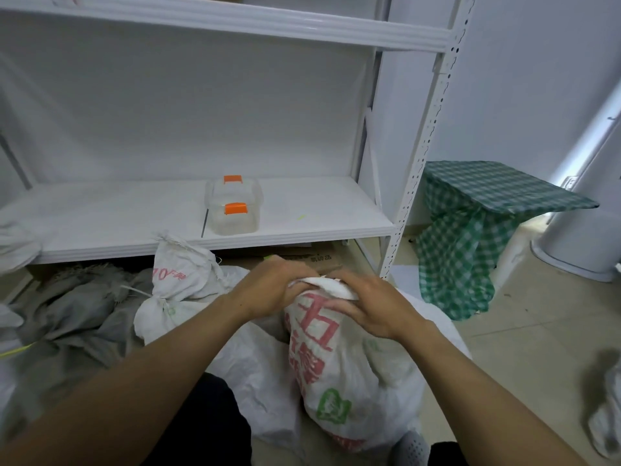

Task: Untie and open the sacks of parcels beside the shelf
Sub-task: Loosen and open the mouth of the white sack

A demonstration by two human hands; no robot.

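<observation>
A white woven sack (339, 375) with red and green print stands on the floor in front of me. Both hands work at its bunched neck. My left hand (272, 287) grips the neck from the left. From the right, my right hand (373, 304) holds the top with fingers curled over the fabric. The tie is hidden under my fingers. To the left, a second white sack (178, 274) leans against the shelf's lower edge, its neck tied with string. Grey sacks (77, 311) lie further left.
A white metal shelf (302, 230) stands ahead with a clear box with orange latches (233, 206) on it. Cardboard (316, 258) lies under the shelf. A green checked cloth (470, 237) drapes over something at the right. More fabric (608, 415) lies at the far right.
</observation>
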